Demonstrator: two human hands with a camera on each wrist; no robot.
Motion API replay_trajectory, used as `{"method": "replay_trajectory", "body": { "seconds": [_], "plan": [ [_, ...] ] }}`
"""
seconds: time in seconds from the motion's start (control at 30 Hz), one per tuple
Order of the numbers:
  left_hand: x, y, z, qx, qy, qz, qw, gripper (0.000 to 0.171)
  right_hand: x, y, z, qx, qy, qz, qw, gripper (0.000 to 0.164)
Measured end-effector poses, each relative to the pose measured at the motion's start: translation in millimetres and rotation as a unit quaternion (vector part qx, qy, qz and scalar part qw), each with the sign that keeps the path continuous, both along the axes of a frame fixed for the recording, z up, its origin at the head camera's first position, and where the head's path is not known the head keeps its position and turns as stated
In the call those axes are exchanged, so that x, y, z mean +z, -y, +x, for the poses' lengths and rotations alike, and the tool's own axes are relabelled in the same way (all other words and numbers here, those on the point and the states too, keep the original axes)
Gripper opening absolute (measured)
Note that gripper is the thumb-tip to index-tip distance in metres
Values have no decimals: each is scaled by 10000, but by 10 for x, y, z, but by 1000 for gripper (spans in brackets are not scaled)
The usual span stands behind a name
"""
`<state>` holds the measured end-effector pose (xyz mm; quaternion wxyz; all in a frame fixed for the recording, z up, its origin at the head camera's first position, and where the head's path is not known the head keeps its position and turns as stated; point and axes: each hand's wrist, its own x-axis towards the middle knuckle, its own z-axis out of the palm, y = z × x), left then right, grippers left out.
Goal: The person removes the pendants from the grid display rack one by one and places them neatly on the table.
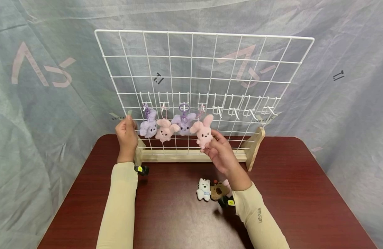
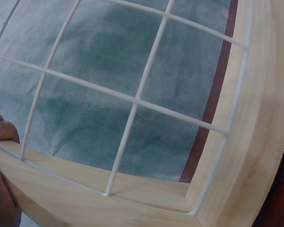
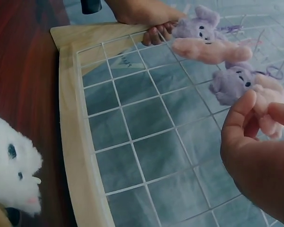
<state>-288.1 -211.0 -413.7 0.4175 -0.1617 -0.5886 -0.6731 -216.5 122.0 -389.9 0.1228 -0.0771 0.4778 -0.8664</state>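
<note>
At the rack's left side, my left hand (image 1: 127,135) grips the wooden upright, and in the right wrist view its fingers curl round the wood (image 3: 97,38). My right hand (image 1: 221,152) pinches the lower body of a pink bunny plush keychain (image 1: 204,133), which hangs from the fourth hook in the row. To its left hang a purple bunny keychain (image 1: 184,125), a pink one (image 1: 164,130) and another purple one (image 1: 148,126). They all hang on the white wire grid rack (image 1: 192,55). In the left wrist view only the tips of the left hand (image 2: 4,130) show.
Several bare white hooks (image 1: 233,111) line the grid to the right of the bunnies. On the dark red table (image 1: 169,207) lie a white dog plush (image 1: 204,190) and a brown plush (image 1: 218,191), with something pink partly hidden behind the right wrist. A printed grey cloth (image 1: 54,121) surrounds the table.
</note>
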Motion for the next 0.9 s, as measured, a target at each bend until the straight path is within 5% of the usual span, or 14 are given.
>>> {"method": "replay_trajectory", "body": {
  "seconds": [0.43, 0.7, 0.9],
  "plan": [
    [6, 14, -5, -2, -43, -24, 10000, 57, 221, 61, 109, -30, -631, 94, 9980, 49],
    [2, 10, 2, 50, -40, -108, 9999, 58, 322, 102, 134, -14, -688, 116, 9976, 35],
    [-2, 13, 8, 70, 14, -95, 9999, 58, 413, 95, 223, -126, -883, 416, 9951, 62]
  ]
}}
